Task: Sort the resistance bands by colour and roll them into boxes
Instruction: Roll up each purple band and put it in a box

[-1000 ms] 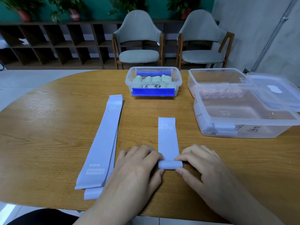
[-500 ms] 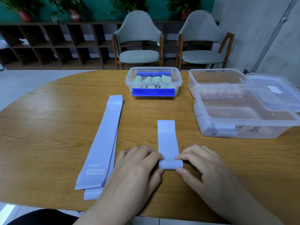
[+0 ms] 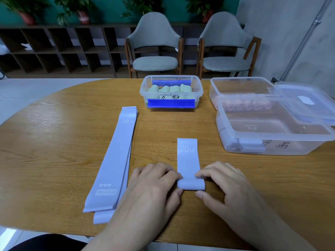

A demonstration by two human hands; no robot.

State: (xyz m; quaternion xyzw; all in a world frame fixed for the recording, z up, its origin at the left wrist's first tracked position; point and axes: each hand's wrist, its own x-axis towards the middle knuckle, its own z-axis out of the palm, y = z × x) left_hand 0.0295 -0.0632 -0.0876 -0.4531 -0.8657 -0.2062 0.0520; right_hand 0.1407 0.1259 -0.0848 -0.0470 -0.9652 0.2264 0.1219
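A lilac resistance band (image 3: 188, 160) marked 20 LB lies in front of me, its near end wound into a small roll (image 3: 190, 184). My left hand (image 3: 154, 185) pinches the roll's left end and my right hand (image 3: 223, 185) pinches its right end. To the left lies a flat stack of lilac bands (image 3: 112, 160). A clear box at the near right (image 3: 272, 134) holds rolled lilac bands (image 3: 241, 144) in its left corner. Behind it a clear box (image 3: 241, 87) holds pink rolls. A blue-clipped box (image 3: 171, 91) at the centre back holds green rolls.
The wooden table (image 3: 54, 142) has a rounded left edge and its front edge runs just under my wrists. A loose clear lid (image 3: 308, 104) leans over the right-hand boxes. Two chairs (image 3: 155, 44) and a low shelf stand beyond the table.
The flat part of the band has grown shorter as its far end slid toward me and the roll took it up. Both hands stay at the roll's ends.
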